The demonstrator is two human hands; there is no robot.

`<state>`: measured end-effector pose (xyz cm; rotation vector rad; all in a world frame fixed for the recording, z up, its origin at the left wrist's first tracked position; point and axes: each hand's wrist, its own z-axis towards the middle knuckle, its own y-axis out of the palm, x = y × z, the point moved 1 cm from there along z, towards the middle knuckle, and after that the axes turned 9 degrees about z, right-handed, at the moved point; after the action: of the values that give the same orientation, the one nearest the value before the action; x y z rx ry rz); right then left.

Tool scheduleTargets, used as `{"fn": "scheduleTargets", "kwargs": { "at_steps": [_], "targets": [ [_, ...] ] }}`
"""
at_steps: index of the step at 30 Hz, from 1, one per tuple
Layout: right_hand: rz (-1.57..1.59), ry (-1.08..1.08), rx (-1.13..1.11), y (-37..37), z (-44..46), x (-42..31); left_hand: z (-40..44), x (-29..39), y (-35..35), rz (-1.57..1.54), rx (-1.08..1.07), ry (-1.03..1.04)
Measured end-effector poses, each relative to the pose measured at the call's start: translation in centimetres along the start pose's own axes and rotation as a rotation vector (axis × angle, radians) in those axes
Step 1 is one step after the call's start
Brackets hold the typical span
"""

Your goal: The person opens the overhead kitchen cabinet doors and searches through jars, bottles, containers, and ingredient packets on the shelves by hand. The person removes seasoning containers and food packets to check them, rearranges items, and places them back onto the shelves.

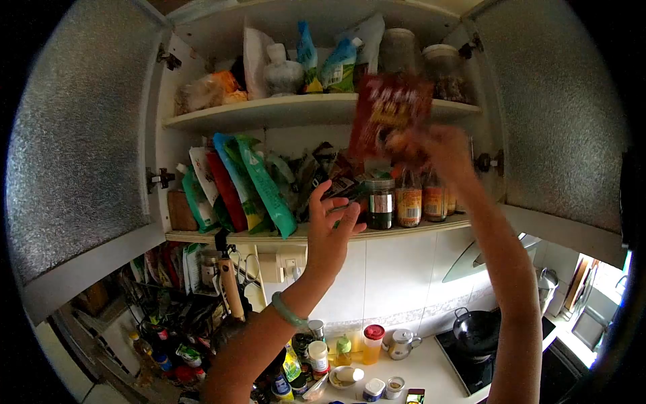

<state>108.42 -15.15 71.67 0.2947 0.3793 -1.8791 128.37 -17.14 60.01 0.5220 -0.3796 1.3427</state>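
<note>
A dark red packet [387, 111], smeared by motion, is gripped in my right hand [434, 151] in front of the cabinet's middle shelf board. My left hand [330, 225] is raised at the lower shelf [242, 238] with its fingers apart and nothing visible in them. Behind it lie dark crumpled packets [316, 172], partly hidden. Just right of that hand stands a dark glass jar [381, 202] with a metallic band. Bottles with orange labels [409, 202] stand beside the jar, below my right hand.
Frosted doors [81, 141] hang open on both sides. Upright pouches [262, 182] lean on the lower shelf; jars [400, 50] and bags fill the upper one. Below are a counter [431, 363] with several containers, a wok [476, 331] on the stove, and a wooden-handled utensil [230, 286].
</note>
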Motion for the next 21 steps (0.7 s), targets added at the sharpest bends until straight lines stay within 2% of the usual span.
{"fn": "scheduleTargets", "kwargs": {
  "at_steps": [1, 3, 5, 9, 11, 15, 17, 18, 20, 21],
  "targets": [
    [-0.198, -0.064, 0.079, -1.2, 2.0, -0.7, -0.3, 0.5, -0.4, 0.032, -0.039, 0.008],
    [-0.332, -0.135, 0.215, -2.9, 6.3, -0.8, -0.9, 1.4, -1.0, 0.064, -0.08, 0.017],
    [-0.779, -0.232, 0.267, -3.3, 10.1, -1.5, -1.6, 2.2, -1.5, 0.229, -0.094, 0.051],
    [-0.842, -0.211, 0.317, -1.9, 14.9, -0.3, -3.4, 4.4, -1.9, 0.324, -0.114, 0.06],
    [-0.913, -0.055, 0.253, -0.8, 15.8, -0.1, -4.2, 5.1, -2.2, 0.336, -0.129, 0.049],
    [-0.851, -0.051, 0.213, -0.1, 17.9, 2.3, -5.5, 6.9, -3.4, 0.4, -0.104, 0.029],
    [-0.731, 0.165, 0.163, 0.1, 17.0, 1.1, -5.9, 7.5, -4.1, 0.42, -0.094, 0.024],
    [-0.73, 0.173, 0.161, 0.0, 17.0, 1.7, -6.0, 7.6, -4.3, 0.422, -0.074, 0.039],
    [-0.796, 0.02, 0.122, 0.1, 17.7, 3.2, -6.2, 8.0, -4.6, 0.444, -0.055, 0.021],
    [-0.797, 0.025, 0.118, -0.1, 19.6, 4.8, -6.4, 8.1, -4.7, 0.463, -0.031, 0.007]
  ]
}}
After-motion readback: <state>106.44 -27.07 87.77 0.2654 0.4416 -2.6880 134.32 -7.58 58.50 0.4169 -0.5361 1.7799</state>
